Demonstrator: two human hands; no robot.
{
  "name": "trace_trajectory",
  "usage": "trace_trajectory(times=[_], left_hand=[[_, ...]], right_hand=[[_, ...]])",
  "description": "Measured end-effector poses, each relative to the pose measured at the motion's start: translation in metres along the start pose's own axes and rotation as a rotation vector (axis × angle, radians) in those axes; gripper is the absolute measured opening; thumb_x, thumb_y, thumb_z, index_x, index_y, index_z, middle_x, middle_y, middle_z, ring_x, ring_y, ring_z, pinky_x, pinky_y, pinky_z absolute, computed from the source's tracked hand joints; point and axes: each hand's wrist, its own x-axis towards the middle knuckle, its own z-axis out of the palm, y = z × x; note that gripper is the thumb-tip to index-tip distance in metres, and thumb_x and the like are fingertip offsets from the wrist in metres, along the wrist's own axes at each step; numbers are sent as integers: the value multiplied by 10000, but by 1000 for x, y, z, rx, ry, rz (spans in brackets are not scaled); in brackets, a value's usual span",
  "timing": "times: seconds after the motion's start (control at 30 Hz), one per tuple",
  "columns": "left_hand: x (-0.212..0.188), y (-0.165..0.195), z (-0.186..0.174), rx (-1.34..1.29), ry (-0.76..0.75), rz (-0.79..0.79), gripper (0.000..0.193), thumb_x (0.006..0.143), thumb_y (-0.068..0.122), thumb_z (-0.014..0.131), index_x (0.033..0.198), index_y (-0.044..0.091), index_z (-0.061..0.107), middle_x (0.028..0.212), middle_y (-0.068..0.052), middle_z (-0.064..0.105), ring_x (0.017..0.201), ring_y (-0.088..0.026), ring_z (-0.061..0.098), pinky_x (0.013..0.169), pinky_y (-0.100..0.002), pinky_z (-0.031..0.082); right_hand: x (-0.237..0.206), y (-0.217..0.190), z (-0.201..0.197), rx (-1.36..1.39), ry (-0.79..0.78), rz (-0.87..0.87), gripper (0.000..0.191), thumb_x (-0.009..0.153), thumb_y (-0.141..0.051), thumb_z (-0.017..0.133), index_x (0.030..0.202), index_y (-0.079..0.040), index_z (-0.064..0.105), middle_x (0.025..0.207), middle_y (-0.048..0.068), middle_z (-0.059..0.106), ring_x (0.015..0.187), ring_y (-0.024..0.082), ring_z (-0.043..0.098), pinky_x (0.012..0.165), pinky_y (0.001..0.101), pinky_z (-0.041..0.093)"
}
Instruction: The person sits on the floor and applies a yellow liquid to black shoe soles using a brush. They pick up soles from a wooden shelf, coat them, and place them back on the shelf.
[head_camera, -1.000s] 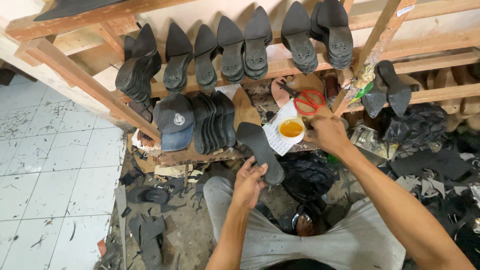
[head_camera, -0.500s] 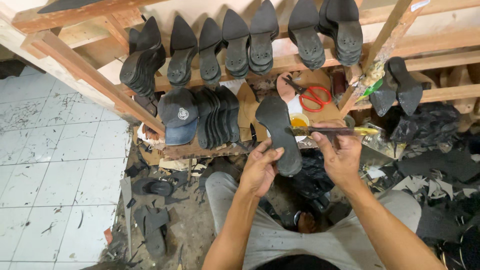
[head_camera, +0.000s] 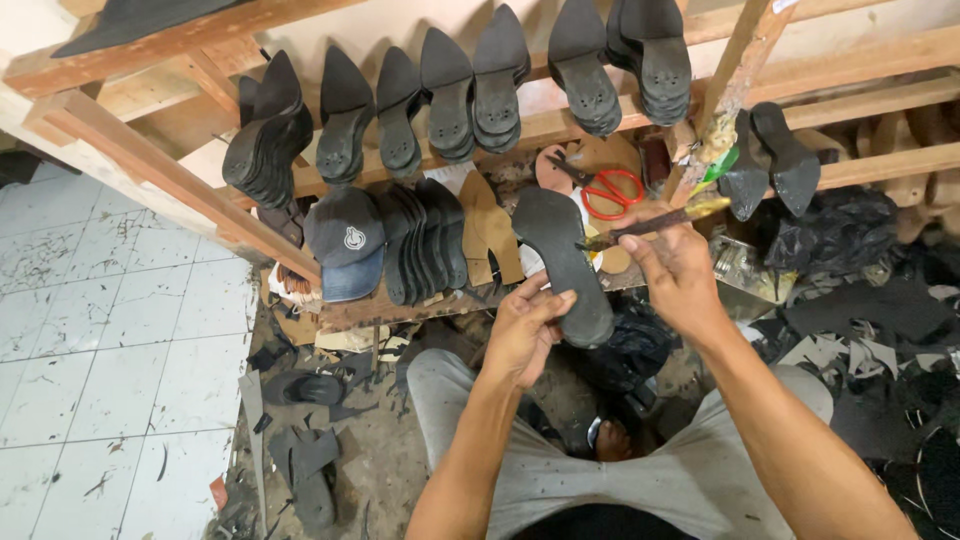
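Head view: left hand (head_camera: 522, 335) has its grip clamped on a black shoe sole (head_camera: 562, 262). Right hand (head_camera: 680, 272) grip is closed on a glue brush (head_camera: 655, 220). Wooden rack (head_camera: 560, 125) holds rows of black soles (head_camera: 450, 95).

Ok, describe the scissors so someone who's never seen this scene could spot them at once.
Start at the wooden rack lined with black shoe soles. On its lower shelf, just above the right hand and its brush, lie the scissors. Their red loop handles are the only bright red among dark soles.
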Motion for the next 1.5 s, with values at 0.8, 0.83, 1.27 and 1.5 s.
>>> trace_trajectory(times=[0.8,0.83,1.27,1.5], left_hand=[[25,-40,1,47,448,339,334,859,-17,730,1115,66,533,1027,-62,683,844,-123,660,667,-294,551],[25,-41,-2,95,469,350,346,869,-23,733,1138,59,532,1041,-65,685,852,-123,648,665,-283,518],[8,4,-14,428,409,424,452,814,-33,743,1215,6,538,1048,-79,705,897,-121,681,787,-249,557],[14,6,-2,364,111,139,428,845,-44,746,1244,-64,593,1067,-107,719,933,-127,681,845,-256,560]], right_hand=[[-52,-2,14,-286,-13,-29,148,917,-36,681,1064,-55,686,1060,120,692,1045,324,605,953,423,435],[-53,-2,14,-270,-45,-34,151,912,-38,684,1063,-54,688,1064,116,697,1062,319,611,971,425,431],[-47,10,7,368,151,278,179,959,6,682,1137,-10,697,1133,32,668,1049,114,623,954,265,493],[-20,-8,-12,-2,48,60,143,978,4,672,1119,-18,676,1126,86,652,1066,206,629,972,321,487]])
